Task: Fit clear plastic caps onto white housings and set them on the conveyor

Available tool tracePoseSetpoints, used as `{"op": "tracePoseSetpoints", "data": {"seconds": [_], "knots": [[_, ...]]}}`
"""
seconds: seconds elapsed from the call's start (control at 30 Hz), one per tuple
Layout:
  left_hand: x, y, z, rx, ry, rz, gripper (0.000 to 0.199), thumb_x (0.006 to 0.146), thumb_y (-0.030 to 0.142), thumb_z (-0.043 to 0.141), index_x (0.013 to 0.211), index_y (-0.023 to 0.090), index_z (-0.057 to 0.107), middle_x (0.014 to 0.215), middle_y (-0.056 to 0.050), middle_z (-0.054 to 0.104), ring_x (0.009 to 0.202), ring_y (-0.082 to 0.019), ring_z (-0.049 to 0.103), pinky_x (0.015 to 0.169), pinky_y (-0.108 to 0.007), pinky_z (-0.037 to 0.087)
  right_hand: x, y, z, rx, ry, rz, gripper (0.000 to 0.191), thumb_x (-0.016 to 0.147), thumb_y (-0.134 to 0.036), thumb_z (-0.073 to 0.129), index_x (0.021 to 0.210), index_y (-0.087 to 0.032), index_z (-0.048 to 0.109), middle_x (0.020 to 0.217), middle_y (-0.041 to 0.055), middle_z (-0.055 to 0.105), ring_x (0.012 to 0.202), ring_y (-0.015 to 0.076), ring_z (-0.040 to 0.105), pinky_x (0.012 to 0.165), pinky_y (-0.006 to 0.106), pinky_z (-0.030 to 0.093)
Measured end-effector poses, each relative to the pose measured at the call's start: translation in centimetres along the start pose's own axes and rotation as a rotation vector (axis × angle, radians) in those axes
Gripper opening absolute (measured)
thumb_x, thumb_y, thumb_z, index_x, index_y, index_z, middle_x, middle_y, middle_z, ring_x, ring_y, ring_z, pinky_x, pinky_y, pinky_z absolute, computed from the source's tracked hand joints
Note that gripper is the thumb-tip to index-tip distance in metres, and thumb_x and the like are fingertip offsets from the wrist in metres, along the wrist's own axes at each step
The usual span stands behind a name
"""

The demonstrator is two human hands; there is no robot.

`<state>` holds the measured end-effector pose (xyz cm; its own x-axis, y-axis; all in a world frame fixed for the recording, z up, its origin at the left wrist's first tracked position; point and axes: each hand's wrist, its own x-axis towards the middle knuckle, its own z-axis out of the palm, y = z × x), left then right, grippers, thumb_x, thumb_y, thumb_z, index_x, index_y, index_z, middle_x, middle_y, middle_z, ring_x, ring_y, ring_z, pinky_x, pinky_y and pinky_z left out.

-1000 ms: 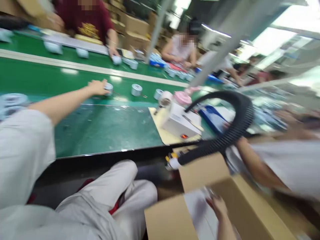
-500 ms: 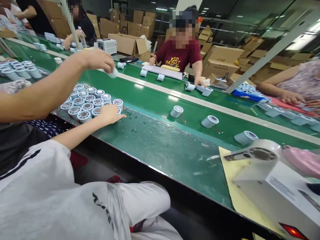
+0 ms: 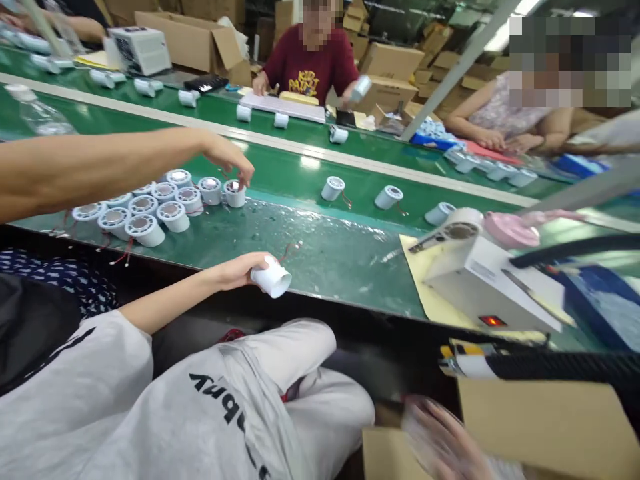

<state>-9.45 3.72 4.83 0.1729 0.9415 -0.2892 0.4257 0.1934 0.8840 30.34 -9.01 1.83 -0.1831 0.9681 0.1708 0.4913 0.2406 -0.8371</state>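
Note:
My left hand point(image 3: 243, 270) is closed around a light-blue cylindrical housing point(image 3: 273, 279), tilted with its hollow end facing me, just over the bench's near edge. Thin red wires stick out behind it. At the lower right my right hand point(image 3: 445, 433) is smeared by motion above a cardboard box point(image 3: 545, 427); its fingers cannot be made out. Several like housings point(image 3: 145, 227) stand upright in a cluster on the left of the bench. A co-worker's hand point(image 3: 230, 160) reaches over my arm and touches a housing point(image 3: 234, 193) at the cluster's right end.
More housings point(image 3: 389, 196) stand spaced along the green belt point(image 3: 280, 157). A white machine point(image 3: 495, 287) with a lit red switch sits on yellow card at right, beside a pink fan-like object point(image 3: 510, 230). A black hose point(image 3: 565, 365) runs below. Co-workers sit opposite.
My left hand has left the cluster and come nearer me with a housing in it. The co-worker's hand has lowered onto the cluster. My right hand has come into view, and the view has turned right.

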Motion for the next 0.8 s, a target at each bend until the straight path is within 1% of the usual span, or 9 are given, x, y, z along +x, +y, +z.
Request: {"op": "tracePoseSetpoints", "data": {"seconds": [0.07,0.13,0.23,0.3,0.37,0.43,0.53,0.63,0.8], "knots": [[0.2,0.4,3.1,-0.217,-0.296,-0.072,0.040,0.078,0.048,0.039,0.097,0.017,0.055,0.075,-0.007,0.064,0.057,-0.018,0.059,0.046,-0.027,0.046,-0.2,-1.1,3.6,-0.210,0.086,-0.121,0.048,0.092,-0.054,0.058,0.139,-0.055,0.053,0.126,0.0114,0.062,0.108,0.0408,0.067,0.073,0.055,0.063],[0.5,0.8,5.6,-0.380,-0.583,-0.165,0.043,0.078,0.056,0.046,0.095,0.018,0.056,0.064,-0.002,0.058,0.044,-0.013,0.046,0.037,-0.023,0.033,1.0,-2.5,7.0,-0.418,0.079,-0.292,0.049,0.092,-0.039,0.064,0.140,-0.044,0.058,0.131,0.0121,0.060,0.111,0.0395,0.066,0.084,0.056,0.062],[0.9,1.4,7.7,-0.286,-0.842,-0.119,0.045,0.081,0.061,0.057,0.098,0.019,0.061,0.066,0.000,0.057,0.046,-0.011,0.044,0.038,-0.021,0.031,3.6,-3.9,9.8,-0.593,0.109,-0.306,0.045,0.093,-0.027,0.061,0.137,-0.033,0.063,0.139,0.0143,0.055,0.111,0.0356,0.061,0.089,0.052,0.060],[1.0,1.8,8.3,-0.099,-0.834,0.056,0.038,0.085,0.054,0.060,0.098,0.019,0.066,0.077,-0.002,0.061,0.059,-0.013,0.053,0.048,-0.022,0.041,4.6,-4.1,10.0,-0.633,0.081,-0.231,0.038,0.091,-0.023,0.062,0.128,-0.029,0.069,0.141,0.0155,0.055,0.111,0.0357,0.059,0.084,0.050,0.060],[0.8,2.2,8.4,0.089,-0.685,0.281,0.027,0.085,0.041,0.062,0.098,0.019,0.071,0.090,-0.004,0.062,0.079,-0.016,0.060,0.069,-0.026,0.049,4.8,-3.9,9.4,-0.609,0.036,-0.169,0.024,0.088,-0.020,0.066,0.109,-0.026,0.074,0.137,0.0144,0.058,0.111,0.0345,0.060,0.079,0.046,0.061],[0.5,2.3,8.5,0.198,-0.523,0.453,0.022,0.086,0.034,0.063,0.098,0.019,0.074,0.099,-0.005,0.061,0.093,-0.019,0.059,0.086,-0.031,0.048,4.4,-3.8,8.7,-0.502,-0.008,-0.121,0.007,0.086,-0.021,0.071,0.090,-0.025,0.073,0.131,0.0116,0.061,0.112,0.0321,0.061,0.079,0.043,0.061],[0.2,1.8,9.0,0.169,-0.429,0.507,0.033,0.083,0.042,0.072,0.109,0.021,0.075,0.098,-0.005,0.057,0.092,-0.020,0.057,0.087,-0.033,0.047,4.0,-4.0,8.2,-0.219,-0.046,-0.050,0.014,0.088,-0.033,0.072,0.079,-0.023,0.068,0.126,0.0106,0.063,0.109,0.0288,0.066,0.085,0.041,0.059],[0.4,0.5,9.8,0.103,-0.408,0.514,0.057,0.070,0.052,0.085,0.119,0.025,0.073,0.098,-0.004,0.054,0.094,-0.021,0.056,0.089,-0.037,0.049,3.9,-4.6,8.3,-0.022,0.038,0.017,0.026,0.096,-0.035,0.059,0.076,-0.021,0.067,0.115,0.0108,0.068,0.101,0.0254,0.069,0.087,0.039,0.057],[1.1,-1.4,10.4,0.036,-0.476,0.613,0.065,0.065,0.047,0.090,0.124,0.026,0.072,0.129,-0.012,0.057,0.123,-0.030,0.054,0.109,-0.048,0.044,4.0,-4.7,8.5,0.077,0.209,0.108,0.040,0.096,-0.034,0.055,0.058,-0.021,0.061,0.094,0.0085,0.073,0.086,0.0232,0.069,0.074,0.035,0.055]]}}
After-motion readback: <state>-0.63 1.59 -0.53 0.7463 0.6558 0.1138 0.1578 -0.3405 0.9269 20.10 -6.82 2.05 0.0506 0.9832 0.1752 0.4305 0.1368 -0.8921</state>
